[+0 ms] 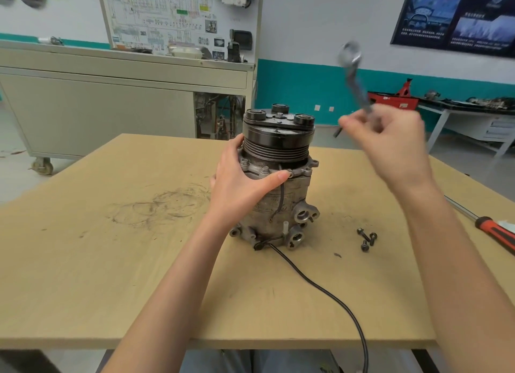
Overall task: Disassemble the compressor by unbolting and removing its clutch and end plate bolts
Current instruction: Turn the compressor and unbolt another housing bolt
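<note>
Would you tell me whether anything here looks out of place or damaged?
Nothing looks broken. Three dark loose bolts lie on the tan wooden table right of the grey metal compressor, whose black cable trails over the front edge. Dark circular scuffs mark the table.

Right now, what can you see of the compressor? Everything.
The compressor stands upright on the wooden table, clutch end up. Grimy grey cast-metal body with two round ports low on its near side; black grooved pulley above, topped by a clutch plate carrying three round dampers. Flange bolts sit below the pulley. The left hand grips its left side. A black cable trails from its base.
</note>
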`<move>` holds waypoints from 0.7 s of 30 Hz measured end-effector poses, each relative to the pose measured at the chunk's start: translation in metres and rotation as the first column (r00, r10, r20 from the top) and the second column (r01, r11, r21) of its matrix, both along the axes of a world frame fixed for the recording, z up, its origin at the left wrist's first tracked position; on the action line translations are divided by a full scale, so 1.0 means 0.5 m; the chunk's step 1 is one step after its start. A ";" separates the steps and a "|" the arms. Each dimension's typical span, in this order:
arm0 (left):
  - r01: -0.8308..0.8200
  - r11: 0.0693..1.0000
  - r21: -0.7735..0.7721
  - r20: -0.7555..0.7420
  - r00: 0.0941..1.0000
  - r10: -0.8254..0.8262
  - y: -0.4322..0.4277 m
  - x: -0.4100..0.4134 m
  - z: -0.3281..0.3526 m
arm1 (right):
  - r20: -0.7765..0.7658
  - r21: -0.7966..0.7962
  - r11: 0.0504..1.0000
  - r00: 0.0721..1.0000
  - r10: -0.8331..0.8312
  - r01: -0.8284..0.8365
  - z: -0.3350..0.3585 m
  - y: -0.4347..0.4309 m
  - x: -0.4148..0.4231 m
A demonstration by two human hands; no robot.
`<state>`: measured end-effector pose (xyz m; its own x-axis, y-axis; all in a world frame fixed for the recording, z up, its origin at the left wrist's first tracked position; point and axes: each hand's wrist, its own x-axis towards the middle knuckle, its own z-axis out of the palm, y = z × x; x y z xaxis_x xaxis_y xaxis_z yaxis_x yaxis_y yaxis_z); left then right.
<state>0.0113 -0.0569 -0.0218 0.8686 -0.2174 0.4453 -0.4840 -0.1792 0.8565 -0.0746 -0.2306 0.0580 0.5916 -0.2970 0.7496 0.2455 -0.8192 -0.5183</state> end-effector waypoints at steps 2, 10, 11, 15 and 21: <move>-0.004 1.000 0.003 -0.002 1.000 0.004 0.000 0.000 0.000 | 0.025 0.084 0.996 0.999 -0.020 0.017 0.019 -0.040 -0.012; 0.001 1.000 -0.002 0.002 1.000 -0.001 -0.001 0.005 -0.006 | -0.817 -0.145 0.936 0.494 -0.297 0.321 -0.160 -0.196 -0.040; 0.002 1.000 -0.004 0.004 1.000 -0.002 -0.002 0.006 -0.007 | -0.835 -0.199 0.922 0.435 -0.337 0.333 -0.179 -0.209 -0.039; 0.001 1.000 0.002 0.010 1.000 -0.001 0.001 0.011 -0.005 | -0.846 -0.246 0.885 0.358 -0.395 0.396 -0.222 -0.232 -0.026; -0.343 0.929 0.138 0.103 0.938 0.331 -0.038 -0.025 -0.012 | -0.832 -0.197 0.892 0.412 -0.372 0.407 -0.229 -0.224 -0.020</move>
